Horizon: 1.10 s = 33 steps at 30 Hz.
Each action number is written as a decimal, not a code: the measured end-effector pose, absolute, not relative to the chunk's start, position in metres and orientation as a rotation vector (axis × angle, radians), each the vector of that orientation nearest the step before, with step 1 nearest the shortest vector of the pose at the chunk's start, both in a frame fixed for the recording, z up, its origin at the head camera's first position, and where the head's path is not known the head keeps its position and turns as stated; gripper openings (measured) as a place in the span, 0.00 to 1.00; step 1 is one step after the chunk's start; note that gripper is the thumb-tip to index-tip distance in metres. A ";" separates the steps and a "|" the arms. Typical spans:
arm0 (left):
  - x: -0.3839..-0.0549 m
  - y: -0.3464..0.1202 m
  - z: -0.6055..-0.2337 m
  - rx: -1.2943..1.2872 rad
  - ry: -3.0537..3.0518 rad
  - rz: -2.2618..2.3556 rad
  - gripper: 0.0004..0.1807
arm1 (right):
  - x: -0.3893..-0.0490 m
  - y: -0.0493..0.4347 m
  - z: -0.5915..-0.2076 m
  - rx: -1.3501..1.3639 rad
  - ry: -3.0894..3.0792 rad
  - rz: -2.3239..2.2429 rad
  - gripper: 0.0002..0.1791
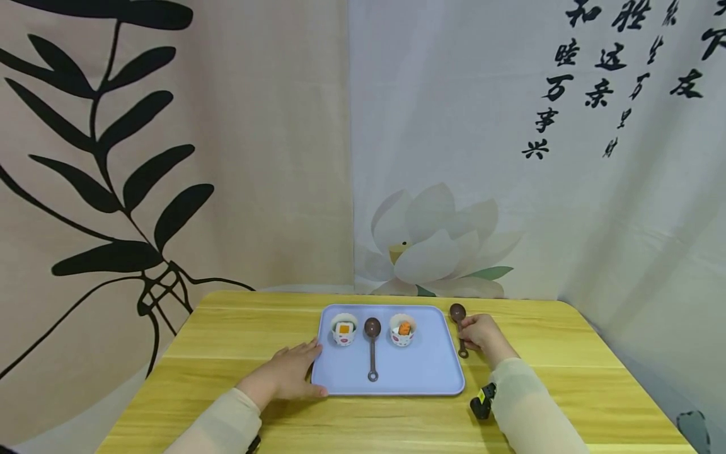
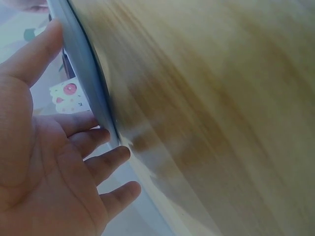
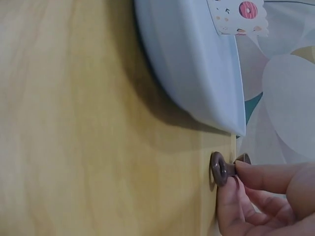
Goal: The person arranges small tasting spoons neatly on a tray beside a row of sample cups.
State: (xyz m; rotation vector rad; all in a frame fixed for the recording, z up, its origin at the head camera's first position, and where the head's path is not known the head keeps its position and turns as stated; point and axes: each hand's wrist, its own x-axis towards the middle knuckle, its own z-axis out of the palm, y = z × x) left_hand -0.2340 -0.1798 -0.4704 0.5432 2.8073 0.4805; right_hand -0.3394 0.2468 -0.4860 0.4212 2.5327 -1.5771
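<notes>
Looks like a small curtained-off recording booth; home or studio beyond the cloth, can't tell. Evidence: printed cloth backdrop (image 1: 283,157) hangs behind bench (image 1: 567,353) and continues past its right side, soft folds showing. Black plant print (image 1: 108,257) behind bench's left end, pale lotus print (image 1: 431,255) just above its far edge, Chinese calligraphy (image 1: 610,57) high behind its right half. Black wrist camera (image 1: 481,407) over bench's near right part fits a filming setup.

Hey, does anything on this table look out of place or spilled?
One brown spoon stands out: it is off the tray, beside its right edge, pinched in the right hand, while the other spoon lies on the tray between two cups. I see no spill or damage.
</notes>
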 end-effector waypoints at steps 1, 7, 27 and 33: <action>-0.234 -0.179 -0.471 0.545 2.808 0.477 0.56 | -0.338 0.247 -0.486 0.416 2.531 -1.580 0.13; -0.234 -0.179 -0.471 0.539 2.809 0.477 0.56 | -0.334 0.246 -0.481 0.402 2.513 -1.618 0.14; -0.232 -0.179 -0.469 0.546 2.808 0.495 0.56 | -0.324 0.257 -0.475 0.359 2.410 -1.724 0.18; -0.232 -0.179 -0.469 0.542 2.809 0.505 0.56 | -0.319 0.258 -0.470 0.300 2.396 -1.757 0.20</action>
